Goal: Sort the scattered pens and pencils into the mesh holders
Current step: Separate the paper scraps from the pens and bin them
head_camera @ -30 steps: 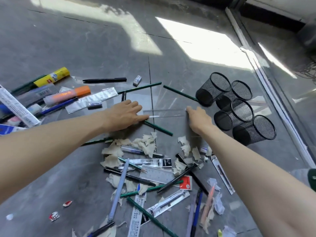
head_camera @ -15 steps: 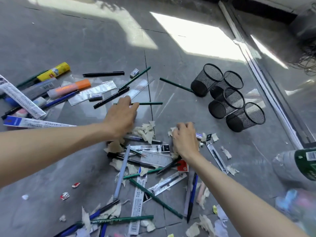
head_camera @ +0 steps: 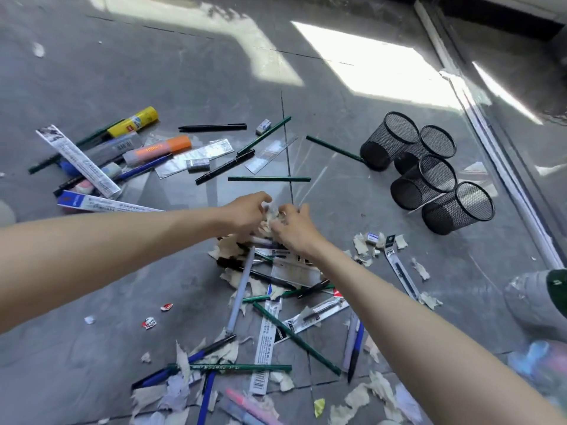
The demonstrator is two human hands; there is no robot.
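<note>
While both hands pinch paper scraps [head_camera: 274,214], left hand [head_camera: 245,213], right hand [head_camera: 293,223], green pencils [head_camera: 269,179] scattered.

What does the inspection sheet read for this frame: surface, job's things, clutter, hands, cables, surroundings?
Surface: grey tiled floor, sunlit patches.
Job's things: four black mesh holders lying tipped, clustered at right, no pens seen inside; green pencils and pens scattered loose.
Clutter: torn paper scraps, packaging, yellow glue stick, orange highlighter, erasers.
Hands: left hand and right hand together over crumpled paper; grip unclear.
Cables: nothing seen.
Surroundings: window track along the right.
</note>
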